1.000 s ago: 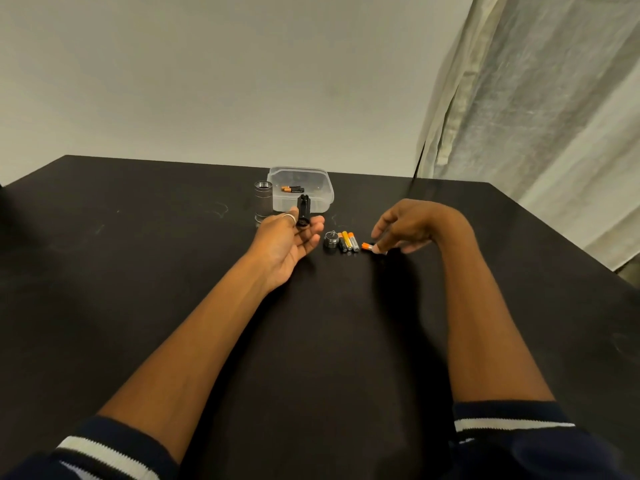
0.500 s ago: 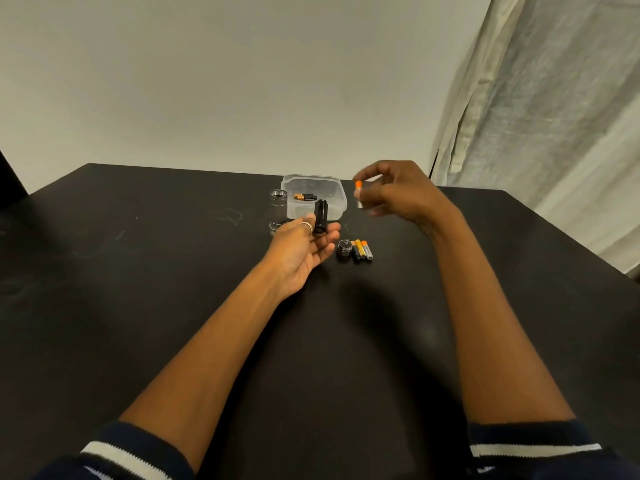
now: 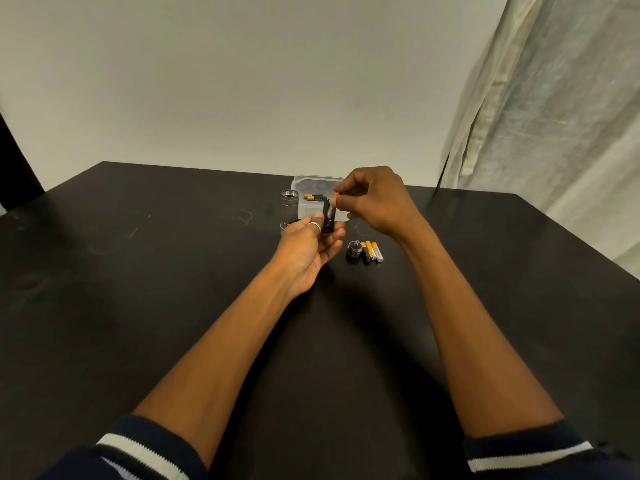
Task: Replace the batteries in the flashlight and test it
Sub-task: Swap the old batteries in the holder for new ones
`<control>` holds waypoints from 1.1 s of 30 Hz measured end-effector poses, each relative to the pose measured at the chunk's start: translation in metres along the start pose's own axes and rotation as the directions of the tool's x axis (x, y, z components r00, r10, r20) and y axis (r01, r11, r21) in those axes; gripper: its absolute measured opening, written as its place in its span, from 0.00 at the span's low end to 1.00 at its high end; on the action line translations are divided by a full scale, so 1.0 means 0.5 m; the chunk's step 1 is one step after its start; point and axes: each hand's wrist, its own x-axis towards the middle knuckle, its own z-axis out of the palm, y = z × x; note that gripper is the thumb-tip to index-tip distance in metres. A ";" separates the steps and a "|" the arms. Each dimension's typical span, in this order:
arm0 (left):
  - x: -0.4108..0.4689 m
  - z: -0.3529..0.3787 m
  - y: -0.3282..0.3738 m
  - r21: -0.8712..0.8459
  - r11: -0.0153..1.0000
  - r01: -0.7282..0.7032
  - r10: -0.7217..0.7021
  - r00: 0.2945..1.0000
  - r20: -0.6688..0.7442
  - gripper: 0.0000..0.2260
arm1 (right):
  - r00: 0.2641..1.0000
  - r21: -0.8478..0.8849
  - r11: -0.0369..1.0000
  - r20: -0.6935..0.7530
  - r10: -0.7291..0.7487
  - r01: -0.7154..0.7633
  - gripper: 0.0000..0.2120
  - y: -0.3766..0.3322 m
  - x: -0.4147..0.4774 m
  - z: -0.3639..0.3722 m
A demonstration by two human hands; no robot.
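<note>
My left hand (image 3: pixel 308 251) holds a black battery holder (image 3: pixel 327 220) upright between thumb and fingers. My right hand (image 3: pixel 372 199) pinches a small battery with an orange tip (image 3: pixel 335 197) and presses it against the top side of the holder. The silver flashlight body (image 3: pixel 289 210) stands upright on the black table (image 3: pixel 138 289) just left of my hands. Its silver tail cap with a spring (image 3: pixel 354 251) lies on the table right of my left hand, touching three loose batteries (image 3: pixel 372 251).
A clear plastic box (image 3: pixel 311 188) sits behind my hands with an orange and black battery (image 3: pixel 314 198) inside. A pale wall rises behind the table and a curtain (image 3: pixel 554 109) hangs at the right.
My right hand picked a battery off the table, lifted it, then carried it left to the holder in my left hand. My left hand stayed nearly still.
</note>
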 end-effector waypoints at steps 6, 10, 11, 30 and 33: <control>0.001 -0.002 -0.002 -0.015 1.000 -0.023 0.024 0.999 0.026 0.11 | 0.999 -0.028 0.999 0.034 0.016 -0.015 0.08 0.013 -0.006 0.012; -0.002 -0.001 -0.002 -0.017 0.999 -0.036 0.037 0.998 0.049 0.12 | 0.998 0.030 0.999 0.054 0.037 -0.038 0.08 0.021 -0.008 0.009; -0.002 0.000 -0.003 -0.018 0.999 -0.037 0.038 0.998 0.053 0.12 | 0.998 0.037 0.998 0.052 0.040 -0.042 0.08 0.022 -0.009 0.010; -0.013 0.005 0.002 0.011 1.000 -0.026 0.026 0.998 0.056 0.09 | 0.982 0.237 0.953 0.050 0.184 -0.190 0.10 0.019 -0.008 0.013; -0.012 0.005 0.004 -0.009 1.000 -0.005 0.005 1.000 0.031 0.11 | 0.984 0.085 0.981 -0.026 0.175 -0.172 0.10 0.018 0.010 0.022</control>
